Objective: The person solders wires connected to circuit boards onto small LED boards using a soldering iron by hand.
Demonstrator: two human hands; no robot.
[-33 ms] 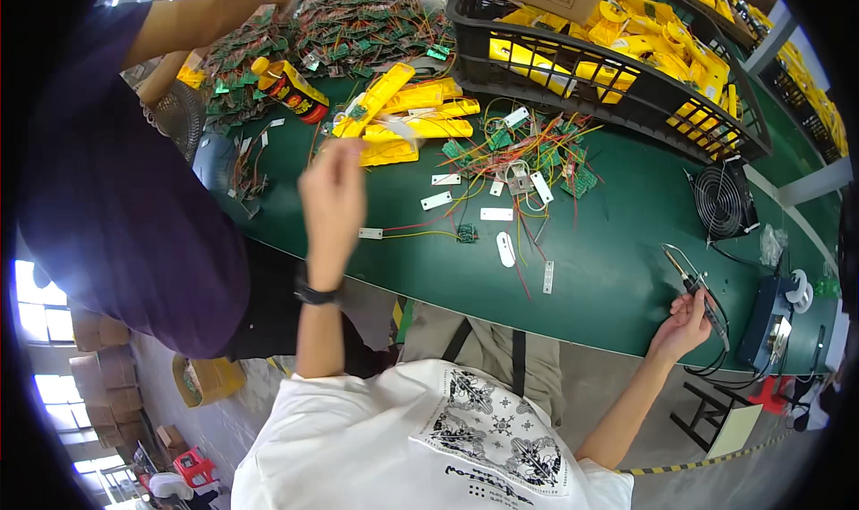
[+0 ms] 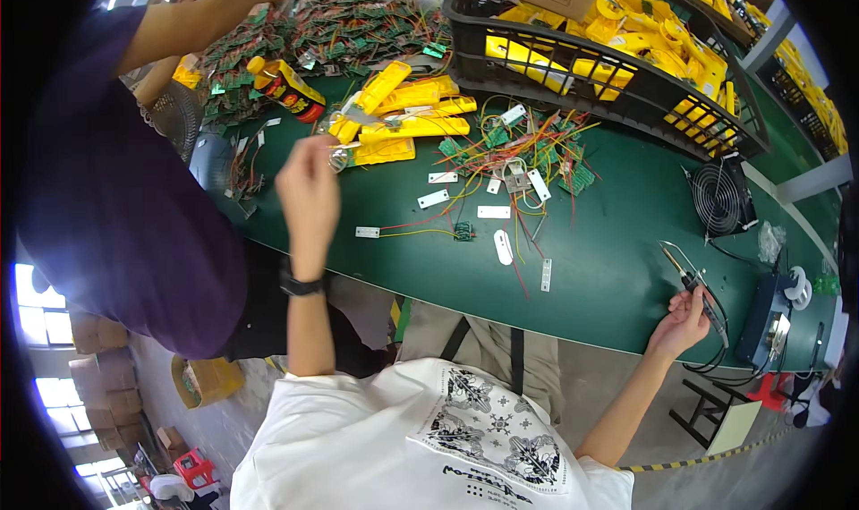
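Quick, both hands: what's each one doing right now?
Left hand: raised over the bench, pinching a small metal part.
Right hand: closed on the soldering iron.

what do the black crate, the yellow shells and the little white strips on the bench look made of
Black crate: looks like moulded plastic, matt, with an open lattice wall.
Yellow shells: probably glossy moulded plastic; they are evenly coloured with soft highlights.
White strips: flat and thin with rounded or square ends, perhaps plastic or painted metal; too small to tell.
Bench: the top is a smooth green mat, likely rubber or vinyl.
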